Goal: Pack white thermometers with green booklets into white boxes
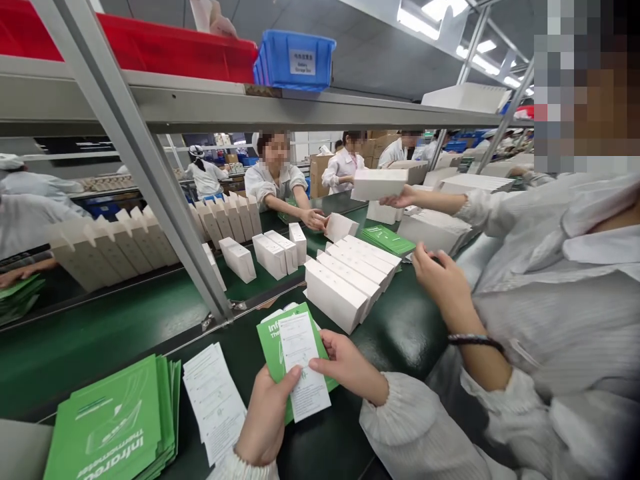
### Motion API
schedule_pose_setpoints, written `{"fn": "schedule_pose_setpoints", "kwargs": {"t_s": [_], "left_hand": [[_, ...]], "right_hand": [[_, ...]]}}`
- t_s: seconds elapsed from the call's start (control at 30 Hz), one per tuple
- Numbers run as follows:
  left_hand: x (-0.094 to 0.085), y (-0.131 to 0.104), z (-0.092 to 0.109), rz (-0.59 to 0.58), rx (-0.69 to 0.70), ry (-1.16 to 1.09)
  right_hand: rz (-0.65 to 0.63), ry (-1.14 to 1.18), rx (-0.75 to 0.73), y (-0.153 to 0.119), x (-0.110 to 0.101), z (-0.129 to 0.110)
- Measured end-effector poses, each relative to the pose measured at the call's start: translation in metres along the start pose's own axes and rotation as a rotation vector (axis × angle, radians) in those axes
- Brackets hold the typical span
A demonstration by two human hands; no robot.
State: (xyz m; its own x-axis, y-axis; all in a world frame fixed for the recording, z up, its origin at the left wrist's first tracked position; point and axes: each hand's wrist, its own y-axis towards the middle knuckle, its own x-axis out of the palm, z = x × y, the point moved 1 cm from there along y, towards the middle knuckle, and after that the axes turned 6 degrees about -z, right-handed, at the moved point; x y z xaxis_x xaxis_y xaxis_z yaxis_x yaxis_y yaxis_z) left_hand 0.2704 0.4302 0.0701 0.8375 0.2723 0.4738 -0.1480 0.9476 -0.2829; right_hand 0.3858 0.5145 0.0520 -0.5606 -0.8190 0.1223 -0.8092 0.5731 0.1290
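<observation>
My left hand (270,410) is closed on the left edge of a green booklet (273,343) and a narrow white printed leaflet (303,367). My right hand (350,367) grips the right side, its thumb pressing on the leaflet, which lies over the booklet. Both hands are low in the middle of the head view, above the dark green table. Left of them rests a small stack of white leaflets (215,400). Farther left sits a stack of green booklets (115,420) with "Infrared Thermometer" printed on it.
White boxes (335,293) lie in a row beyond my hands, near more green booklets (387,240). A co-worker's arm at right holds a white box (380,183). Another person reaches in across the table. A metal post (135,160) and shelf (320,110) stand ahead.
</observation>
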Motion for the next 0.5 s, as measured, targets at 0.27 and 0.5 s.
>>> {"fn": "schedule_pose_setpoints", "kwargs": {"t_s": [0.27, 0.5], "left_hand": [[-0.043, -0.015, 0.014, 0.295, 0.045, 0.003], [-0.057, -0.003, -0.004, 0.306, -0.045, -0.025]], "right_hand": [[0.367, -0.271, 0.074, 0.007, -0.031, 0.011], [0.345, -0.28, 0.225, 0.045, -0.052, 0.042]]}}
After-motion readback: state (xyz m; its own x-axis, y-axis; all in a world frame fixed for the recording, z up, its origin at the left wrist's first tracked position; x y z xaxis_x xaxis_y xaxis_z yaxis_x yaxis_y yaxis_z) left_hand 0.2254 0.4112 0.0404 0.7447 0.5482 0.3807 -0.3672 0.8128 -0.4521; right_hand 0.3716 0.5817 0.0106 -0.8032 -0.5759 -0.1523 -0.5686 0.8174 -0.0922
